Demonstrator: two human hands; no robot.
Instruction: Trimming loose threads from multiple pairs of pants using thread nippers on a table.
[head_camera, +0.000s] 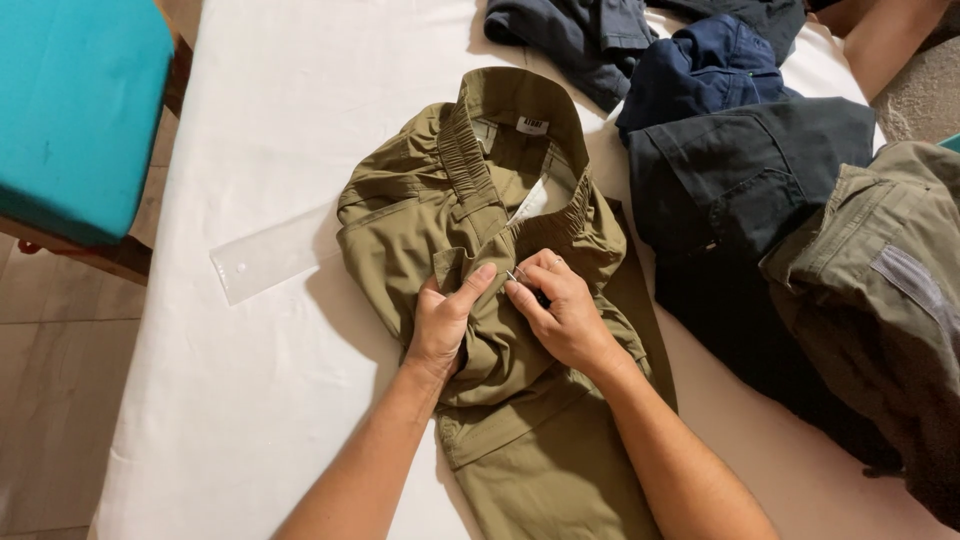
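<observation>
Olive trousers (500, 250) spread waist-up on white table (250, 400), centre of head view. Left hand (440, 320) clamped round bunched fly fabric, thumb on top. Right hand (565, 310) pinching small metal piece, likely zip pull (513, 275), fingertips pressed together. Soft, light cloth, probably floppy and quick to crease; firmest hold judged at thick waistband (470, 160) or fly seam. Clear plastic strip (270, 262) lying left. Dark trousers (740, 190) heaped right, touching olive pair.
</observation>
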